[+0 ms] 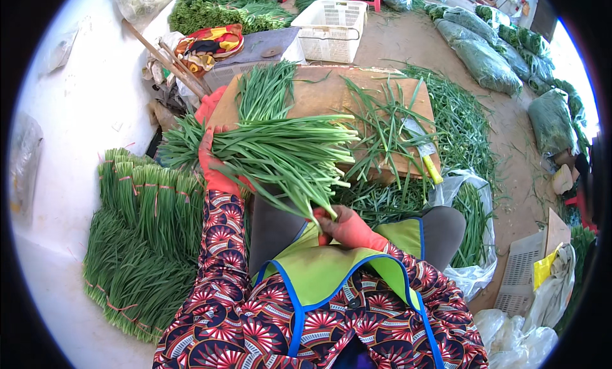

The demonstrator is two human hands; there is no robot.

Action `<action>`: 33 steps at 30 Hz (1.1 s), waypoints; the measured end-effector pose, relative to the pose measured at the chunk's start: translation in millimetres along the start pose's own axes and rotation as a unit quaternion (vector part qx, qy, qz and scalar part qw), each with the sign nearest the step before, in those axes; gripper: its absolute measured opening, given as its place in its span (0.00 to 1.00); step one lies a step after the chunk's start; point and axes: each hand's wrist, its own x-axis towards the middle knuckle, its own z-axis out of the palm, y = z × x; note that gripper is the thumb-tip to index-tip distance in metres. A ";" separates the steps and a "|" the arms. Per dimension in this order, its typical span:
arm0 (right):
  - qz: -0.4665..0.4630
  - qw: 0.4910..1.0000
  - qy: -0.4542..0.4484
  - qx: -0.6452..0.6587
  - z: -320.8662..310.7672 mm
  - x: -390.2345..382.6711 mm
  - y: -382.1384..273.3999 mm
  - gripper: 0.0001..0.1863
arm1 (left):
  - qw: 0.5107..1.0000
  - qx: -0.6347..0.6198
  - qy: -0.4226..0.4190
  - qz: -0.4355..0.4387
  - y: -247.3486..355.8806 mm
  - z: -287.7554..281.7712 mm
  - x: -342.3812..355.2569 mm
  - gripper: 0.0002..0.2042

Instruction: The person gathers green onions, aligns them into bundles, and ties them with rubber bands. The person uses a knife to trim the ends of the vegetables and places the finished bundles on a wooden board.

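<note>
Left hand (212,165), coral glove, is wrapped round the leafy part of a garlic chive bundle (280,143), fingers mostly hidden by leaves; bundle held over the near-left part of a wooden board (319,90), pale cut ends fanned to the right. Right hand (354,229), also coral-gloved, lower and nearer the body, thumb and fingers pinching a few chive stems (317,217) at their pale ends, just below the bundle's cut ends. On board: a chive pile (266,92) at far left, loose chives (376,114) scattered right, plus a knife (431,167), yellow handle, at the right edge. Chive heap (456,117) on floor right of board; clear plastic bag (489,251) with more chives near right knee. Left side: stacked chive bundles (150,194) with pinkish ties. Beyond board: white plastic crate (328,41); bagged greens (488,66) upper right. Lime-green apron (319,276), blue trim, across lap.
</note>
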 end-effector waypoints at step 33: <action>-0.278 0.754 0.103 -0.587 -42.1 60.0 -31.6 0.23 | 0.981 -0.069 -0.165 -0.077 23.8 -49.0 9.2 0.11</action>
